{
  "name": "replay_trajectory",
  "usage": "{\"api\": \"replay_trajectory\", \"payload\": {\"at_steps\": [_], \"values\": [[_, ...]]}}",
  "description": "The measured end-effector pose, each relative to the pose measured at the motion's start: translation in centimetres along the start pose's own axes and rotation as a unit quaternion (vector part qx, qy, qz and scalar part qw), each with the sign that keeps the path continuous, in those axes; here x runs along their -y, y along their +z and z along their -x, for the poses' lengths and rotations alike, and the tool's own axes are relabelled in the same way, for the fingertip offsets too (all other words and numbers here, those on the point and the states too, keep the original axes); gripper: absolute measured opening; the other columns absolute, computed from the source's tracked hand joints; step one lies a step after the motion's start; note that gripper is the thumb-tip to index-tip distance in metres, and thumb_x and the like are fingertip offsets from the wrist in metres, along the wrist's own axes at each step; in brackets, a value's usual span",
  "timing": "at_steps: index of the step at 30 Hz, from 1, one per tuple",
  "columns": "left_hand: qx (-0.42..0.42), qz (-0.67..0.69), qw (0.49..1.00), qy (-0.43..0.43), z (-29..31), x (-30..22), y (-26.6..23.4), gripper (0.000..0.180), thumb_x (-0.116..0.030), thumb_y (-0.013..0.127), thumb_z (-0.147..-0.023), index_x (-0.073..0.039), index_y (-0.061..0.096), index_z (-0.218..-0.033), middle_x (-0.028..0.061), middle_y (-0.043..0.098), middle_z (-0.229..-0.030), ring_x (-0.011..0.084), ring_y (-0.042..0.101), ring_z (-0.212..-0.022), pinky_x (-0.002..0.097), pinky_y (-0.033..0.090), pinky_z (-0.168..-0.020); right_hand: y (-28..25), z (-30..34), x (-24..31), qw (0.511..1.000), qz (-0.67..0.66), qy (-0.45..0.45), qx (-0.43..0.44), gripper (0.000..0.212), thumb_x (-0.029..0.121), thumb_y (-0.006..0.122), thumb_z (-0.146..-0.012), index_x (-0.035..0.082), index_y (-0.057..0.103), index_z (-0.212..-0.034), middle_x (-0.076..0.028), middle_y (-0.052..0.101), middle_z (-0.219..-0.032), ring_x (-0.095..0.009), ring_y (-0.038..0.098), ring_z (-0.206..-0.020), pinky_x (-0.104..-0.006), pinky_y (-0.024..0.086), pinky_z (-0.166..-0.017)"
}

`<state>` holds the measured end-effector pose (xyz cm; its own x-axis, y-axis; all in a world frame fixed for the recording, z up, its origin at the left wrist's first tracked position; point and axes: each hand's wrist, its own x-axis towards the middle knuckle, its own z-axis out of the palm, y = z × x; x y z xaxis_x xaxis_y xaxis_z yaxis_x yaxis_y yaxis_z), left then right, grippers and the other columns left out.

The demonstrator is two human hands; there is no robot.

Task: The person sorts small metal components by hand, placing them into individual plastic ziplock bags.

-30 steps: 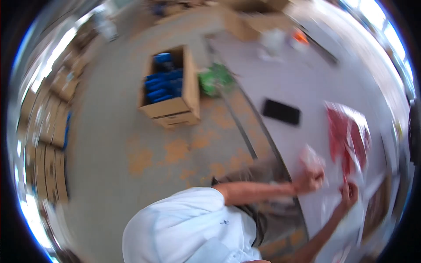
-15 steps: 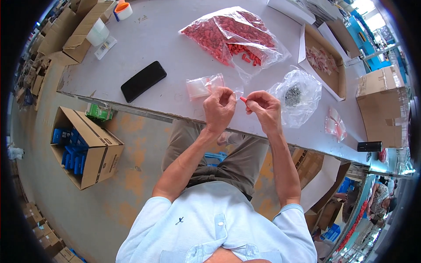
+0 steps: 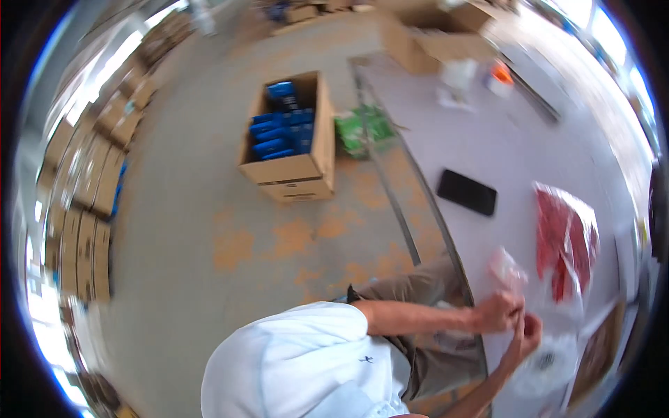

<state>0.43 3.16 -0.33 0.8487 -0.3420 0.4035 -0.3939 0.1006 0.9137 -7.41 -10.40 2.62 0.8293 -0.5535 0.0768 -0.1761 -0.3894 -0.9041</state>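
Note:
My left hand [image 3: 498,311] is closed in a pinch over the table near its edge. My right hand [image 3: 527,334] meets it, fingertips pressed together. Blur and the fingers hide most of what they hold; half a second ago the left pinched a small clear plastic bag and the right a small red cap. Just beyond the left hand lies a bundle of small clear bags [image 3: 507,270]. A large clear bag of red caps [image 3: 566,237] rests farther over. Beside my right hand sits a clear bag [image 3: 547,364] with small grey metal pieces.
A black phone [image 3: 467,192] lies on the table [image 3: 446,139]. Toward the far end are an orange-and-white tape roll [image 3: 500,78] and an open carton [image 3: 449,50]. On the floor stand a carton of blue packs [image 3: 289,188] and a green pack [image 3: 364,130]. Stacked cartons [image 3: 87,244] line the left.
The view has swung to the left, so the table and hands now appear at the right. My hands have come together from slightly apart, and the red cap no longer shows.

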Motion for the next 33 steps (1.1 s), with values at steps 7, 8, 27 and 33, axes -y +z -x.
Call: {"api": "replay_trajectory", "payload": {"at_steps": [7,8,27,33], "values": [[-0.042,0.039,0.997,-0.058,-0.2,-0.2,-2.3,0.007,0.0,0.067,-0.084,0.004,0.063,-0.087,0.0214,0.067,-0.075,0.0279,0.069,-0.069,0.0417,0.052,-0.062,0.4,-0.2,0.0,0.992,-0.122,-0.017,0.033,0.021,0.004,0.07,-0.097,-0.002,0.067,-0.117,-0.006,0.066,-0.107,-0.014,0.063,-0.094,-0.0284,0.055,-0.086],[-0.039,0.044,0.996,-0.06,-0.5,-0.1,-2.3,0.008,0.0,0.067,-0.083,0.005,0.063,-0.087,0.021,0.067,-0.073,0.0248,0.067,-0.066,0.0408,0.051,-0.061,0.5,-0.3,0.4,0.996,-0.066,-0.052,0.006,0.019,0.004,0.069,-0.098,-0.002,0.067,-0.116,-0.007,0.067,-0.11,-0.015,0.064,-0.097,-0.0292,0.055,-0.089],[0.021,0.102,0.991,-0.084,-1.5,0.2,-2.7,0.008,-0.001,0.071,-0.084,0.005,0.066,-0.085,0.0116,0.069,-0.072,0.0151,0.061,-0.065,0.0333,0.051,-0.059,1.7,-0.3,1.2,0.965,0.128,-0.228,0.009,0.01,-0.001,0.069,-0.096,0.001,0.068,-0.106,-0.01,0.069,-0.106,-0.022,0.066,-0.098,-0.0362,0.055,-0.085],[0.041,0.104,0.991,-0.078,-0.9,0.7,-2.6,0.007,0.002,0.07,-0.083,0.006,0.066,-0.086,0.0119,0.068,-0.073,0.0141,0.061,-0.067,0.0333,0.05,-0.059,2.9,1.0,3.9,0.984,0.087,-0.148,-0.041,0.007,0.003,0.069,-0.097,0.002,0.07,-0.104,-0.008,0.069,-0.096,-0.019,0.065,-0.086,-0.0317,0.054,-0.072]]}}
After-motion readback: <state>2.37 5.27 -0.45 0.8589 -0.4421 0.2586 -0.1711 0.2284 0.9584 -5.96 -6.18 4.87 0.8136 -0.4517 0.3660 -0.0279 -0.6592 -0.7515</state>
